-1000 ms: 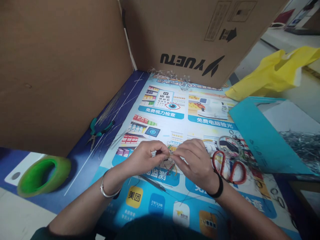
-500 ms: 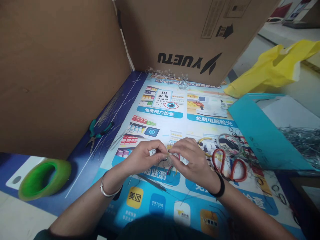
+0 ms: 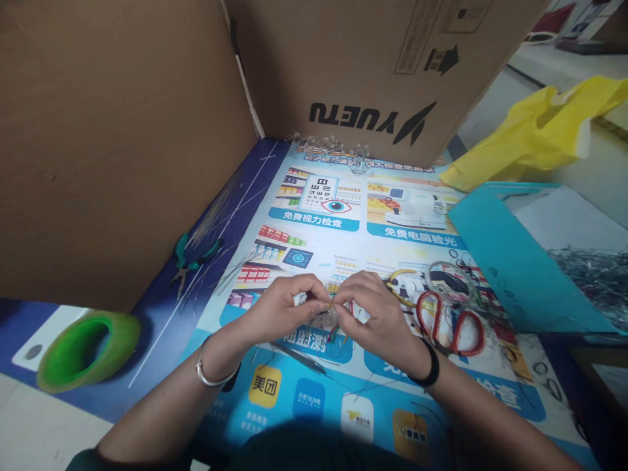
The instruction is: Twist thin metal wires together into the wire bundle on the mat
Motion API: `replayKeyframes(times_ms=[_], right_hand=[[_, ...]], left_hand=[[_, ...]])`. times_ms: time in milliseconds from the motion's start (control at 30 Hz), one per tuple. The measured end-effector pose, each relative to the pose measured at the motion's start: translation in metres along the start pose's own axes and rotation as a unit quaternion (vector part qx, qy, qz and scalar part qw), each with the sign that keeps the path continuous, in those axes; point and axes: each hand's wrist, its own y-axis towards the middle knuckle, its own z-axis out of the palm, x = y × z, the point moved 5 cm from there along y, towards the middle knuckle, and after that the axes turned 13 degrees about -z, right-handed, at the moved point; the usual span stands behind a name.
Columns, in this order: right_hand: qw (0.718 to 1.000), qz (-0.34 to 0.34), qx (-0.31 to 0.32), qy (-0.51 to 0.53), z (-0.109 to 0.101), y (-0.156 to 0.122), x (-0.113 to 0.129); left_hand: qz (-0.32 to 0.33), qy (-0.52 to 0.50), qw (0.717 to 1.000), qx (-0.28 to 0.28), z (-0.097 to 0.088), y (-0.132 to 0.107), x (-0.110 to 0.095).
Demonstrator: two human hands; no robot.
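Wirework (image 3: 331, 319) | left grip (image 3: 289, 304), right grip (image 3: 375, 311) pinching it | poster (image 3: 324, 252) on blue table (image 3: 157, 347) | cardboard panels (image 3: 122, 150)

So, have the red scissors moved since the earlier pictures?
No. The scissors lie on the same spot of the poster as before; only the view has shifted slightly.

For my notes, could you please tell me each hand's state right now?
Left hand: closed, pinching thin silvery wirework with coloured bits.
Right hand: closed, pinching the same wirework.

YUETU on cardboard (image 3: 353, 62), 美团 on poster (image 3: 353, 250)
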Motion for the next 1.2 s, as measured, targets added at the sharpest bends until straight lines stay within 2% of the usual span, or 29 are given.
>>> replayKeyframes(times_ms=[433, 633, 900, 1200], right_hand=[[0.997, 0.022, 0.022, 0.067, 0.0, -0.001, -0.004], [0.99, 0.091, 0.037, 0.101, -0.001, -0.002, -0.012], [0.98, 0.118, 0.059, 0.148, 0.005, -0.004, -0.016], [0.954, 0.184, 0.087, 0.221, 0.009, -0.012, -0.026]], left_hand=[[-0.005, 0.004, 1.0, -0.009, 0.001, 0.0, -0.002], [0.004, 0.008, 1.0, 0.001, 0.002, -0.001, 0.0], [0.015, 0.023, 1.0, 0.008, 0.002, -0.001, -0.002], [0.02, 0.04, 0.999, 0.025, 0.002, -0.003, -0.003]])
